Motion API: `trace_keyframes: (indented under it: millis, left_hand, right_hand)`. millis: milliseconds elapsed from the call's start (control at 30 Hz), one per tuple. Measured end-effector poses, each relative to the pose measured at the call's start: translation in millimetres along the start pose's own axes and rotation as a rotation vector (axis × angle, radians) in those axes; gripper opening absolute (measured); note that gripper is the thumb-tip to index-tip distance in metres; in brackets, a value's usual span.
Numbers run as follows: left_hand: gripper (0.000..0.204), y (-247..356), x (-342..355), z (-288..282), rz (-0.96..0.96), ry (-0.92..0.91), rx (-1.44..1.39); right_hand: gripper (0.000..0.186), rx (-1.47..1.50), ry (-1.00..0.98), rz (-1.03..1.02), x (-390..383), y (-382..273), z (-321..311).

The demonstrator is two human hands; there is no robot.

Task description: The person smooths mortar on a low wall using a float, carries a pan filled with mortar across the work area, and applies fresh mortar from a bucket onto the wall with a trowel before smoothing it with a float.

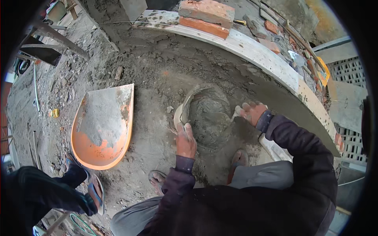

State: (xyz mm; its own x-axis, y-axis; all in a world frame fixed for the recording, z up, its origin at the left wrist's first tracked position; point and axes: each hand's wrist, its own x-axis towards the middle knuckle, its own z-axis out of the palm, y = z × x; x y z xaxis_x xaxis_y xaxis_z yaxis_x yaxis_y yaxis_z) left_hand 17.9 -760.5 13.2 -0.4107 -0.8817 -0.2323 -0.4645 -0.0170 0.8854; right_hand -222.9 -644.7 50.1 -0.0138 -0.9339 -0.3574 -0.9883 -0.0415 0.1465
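A round tub (183, 108) with a worn, mortar-caked rim stands on the ground in front of me. Wet grey mortar (208, 128) fills much of it. My left hand (186, 143) grips the near left side of the rim, fingers pointing up along it. In my right hand (254, 113), at the tub's right edge, is the handle of a trowel (221, 117). Its mortar-covered blade rests in the mix, partly hidden by it.
An orange scoop-shaped pan (103, 165) coated in dry cement lies to the left. Beside it are another person's sandalled feet (94, 192). Beyond the tub runs a low mortared wall edged by a white board (252, 45), with stacked bricks (206, 17) on it.
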Motion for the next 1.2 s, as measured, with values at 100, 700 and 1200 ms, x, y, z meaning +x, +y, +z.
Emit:
trace_keyframes:
  millis: [100,700,1200]
  left_hand:
    - [0.034,10,-18,21,0.133,0.017,0.057]
    - [0.059,-64,-81,-23,-0.381,0.334,-0.095]
    - [0.062,-37,-78,-24,-0.345,0.487,-0.01]
  right_hand:
    - [0.026,0.15,-0.09,-0.031,11,-22,40]
    - [0.049,0.816,0.199,0.098,-22,-16,68]
    - [0.038,0.189,0.355,-0.114,27,31,44]
